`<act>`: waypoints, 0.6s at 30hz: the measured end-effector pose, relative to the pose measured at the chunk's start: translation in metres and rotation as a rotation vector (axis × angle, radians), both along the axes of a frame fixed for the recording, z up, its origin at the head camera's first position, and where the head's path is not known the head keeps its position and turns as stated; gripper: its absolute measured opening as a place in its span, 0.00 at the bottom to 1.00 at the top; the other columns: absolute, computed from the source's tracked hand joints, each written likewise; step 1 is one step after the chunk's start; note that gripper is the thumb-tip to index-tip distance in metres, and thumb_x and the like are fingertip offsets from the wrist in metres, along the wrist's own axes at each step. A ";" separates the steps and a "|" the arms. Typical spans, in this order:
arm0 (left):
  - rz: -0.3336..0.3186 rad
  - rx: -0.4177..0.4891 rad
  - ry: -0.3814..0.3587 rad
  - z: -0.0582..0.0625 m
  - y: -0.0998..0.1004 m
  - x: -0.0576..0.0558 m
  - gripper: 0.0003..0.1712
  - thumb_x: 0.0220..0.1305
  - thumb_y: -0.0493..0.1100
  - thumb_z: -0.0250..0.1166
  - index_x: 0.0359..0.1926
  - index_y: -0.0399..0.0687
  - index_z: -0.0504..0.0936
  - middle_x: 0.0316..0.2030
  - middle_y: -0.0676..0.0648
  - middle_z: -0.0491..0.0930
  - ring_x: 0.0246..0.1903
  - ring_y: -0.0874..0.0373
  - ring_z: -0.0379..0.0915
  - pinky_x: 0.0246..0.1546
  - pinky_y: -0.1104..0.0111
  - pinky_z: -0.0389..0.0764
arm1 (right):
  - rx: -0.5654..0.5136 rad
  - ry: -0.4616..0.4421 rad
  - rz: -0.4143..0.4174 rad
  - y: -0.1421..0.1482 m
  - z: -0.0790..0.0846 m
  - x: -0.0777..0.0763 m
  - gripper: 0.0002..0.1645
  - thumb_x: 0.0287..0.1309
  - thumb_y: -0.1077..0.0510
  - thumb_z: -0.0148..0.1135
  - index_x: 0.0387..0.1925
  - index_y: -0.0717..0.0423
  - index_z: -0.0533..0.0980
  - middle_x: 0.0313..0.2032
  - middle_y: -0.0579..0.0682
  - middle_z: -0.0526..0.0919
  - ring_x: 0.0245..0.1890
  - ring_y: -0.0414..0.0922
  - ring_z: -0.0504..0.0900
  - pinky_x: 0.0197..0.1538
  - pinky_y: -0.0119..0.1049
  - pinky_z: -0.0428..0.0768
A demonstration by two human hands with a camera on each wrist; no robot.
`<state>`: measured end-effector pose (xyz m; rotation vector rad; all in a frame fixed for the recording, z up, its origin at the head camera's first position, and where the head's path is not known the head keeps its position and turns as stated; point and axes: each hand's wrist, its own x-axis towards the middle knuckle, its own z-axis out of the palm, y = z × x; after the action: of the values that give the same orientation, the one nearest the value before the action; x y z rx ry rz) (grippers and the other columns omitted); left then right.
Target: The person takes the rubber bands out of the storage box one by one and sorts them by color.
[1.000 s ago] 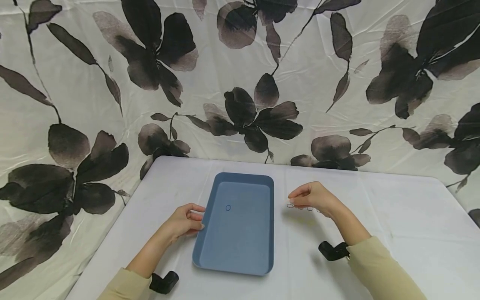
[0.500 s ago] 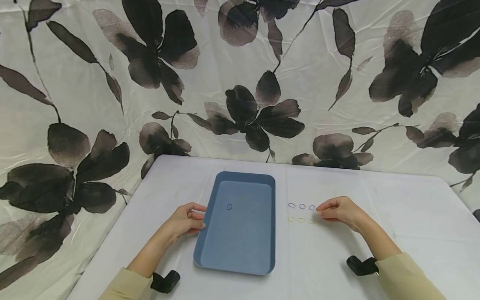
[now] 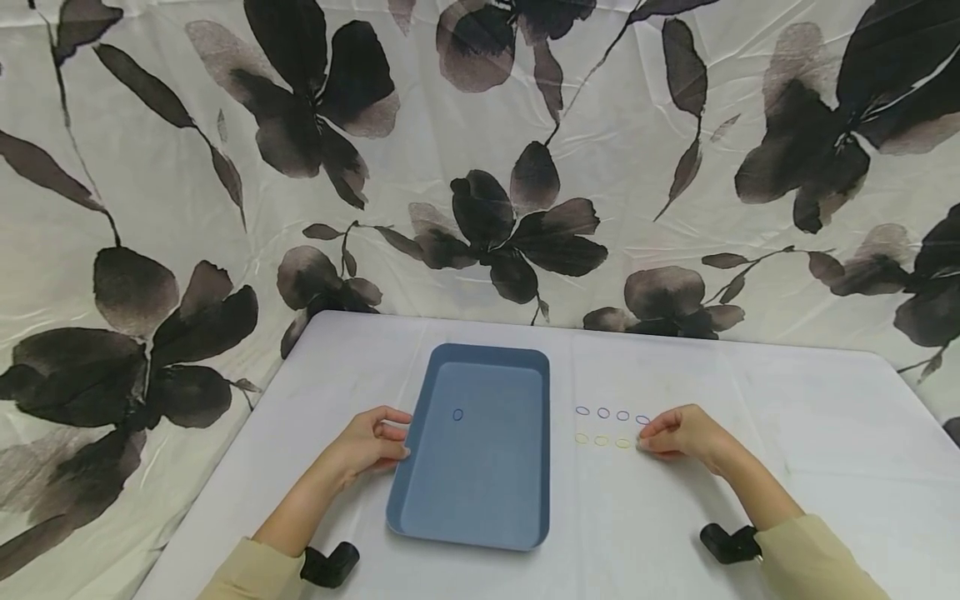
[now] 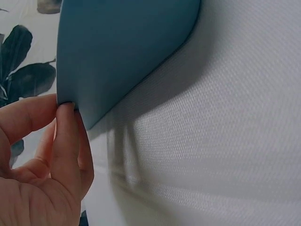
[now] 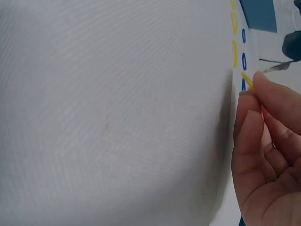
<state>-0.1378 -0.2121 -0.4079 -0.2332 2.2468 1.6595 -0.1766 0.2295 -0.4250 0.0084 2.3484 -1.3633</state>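
Note:
In the head view my left hand [image 3: 371, 442] holds the left rim of a blue tray [image 3: 468, 508]; the left wrist view shows its fingertips pinching the tray edge [image 4: 70, 89]. One dark blue band [image 3: 457, 415] lies inside the tray. To the tray's right, my right hand [image 3: 690, 437] pinches a small yellow rubber band [image 5: 247, 81] between thumb and fingertips. Beside those fingertips runs a row of several blue bands [image 3: 603, 412]. Nearer me, a row of yellow bands [image 3: 601, 440] lies parallel to it, ending at my fingers.
A white cloth [image 3: 847, 442] covers the table. Behind it hangs a white curtain with dark flowers [image 3: 510, 242]. Black wrist cameras [image 3: 330, 565] sit under both forearms, near the tabletop.
My right hand has moved from above the rows to the right, uncovering the bands, then slightly nearer me, from the blue row to the yellow row. The left hand keeps still on the tray.

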 end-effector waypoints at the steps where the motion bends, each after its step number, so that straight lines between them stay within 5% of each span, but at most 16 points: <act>1: -0.001 0.001 0.001 0.000 0.000 0.000 0.28 0.48 0.25 0.64 0.54 0.31 0.70 0.34 0.44 0.73 0.29 0.58 0.72 0.29 0.68 0.77 | 0.011 0.003 -0.009 0.000 -0.001 0.000 0.09 0.47 0.65 0.69 0.31 0.67 0.80 0.24 0.47 0.81 0.24 0.39 0.77 0.29 0.31 0.77; 11: -0.009 0.011 0.006 -0.001 -0.001 -0.002 0.28 0.48 0.24 0.63 0.54 0.30 0.69 0.31 0.47 0.72 0.27 0.60 0.72 0.27 0.70 0.76 | 0.079 0.038 0.004 0.001 -0.002 0.000 0.08 0.46 0.65 0.70 0.29 0.67 0.81 0.21 0.46 0.80 0.22 0.40 0.74 0.25 0.31 0.74; 18: -0.010 0.010 0.004 -0.001 -0.002 -0.001 0.28 0.48 0.25 0.64 0.54 0.30 0.69 0.31 0.47 0.72 0.27 0.59 0.72 0.27 0.69 0.77 | 0.118 0.030 0.016 0.000 0.011 -0.010 0.10 0.48 0.64 0.68 0.32 0.67 0.81 0.24 0.47 0.81 0.23 0.41 0.74 0.28 0.33 0.75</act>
<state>-0.1390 -0.2138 -0.4089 -0.2156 2.2389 1.6667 -0.1866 0.2294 -0.4136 0.0040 2.4454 -1.2231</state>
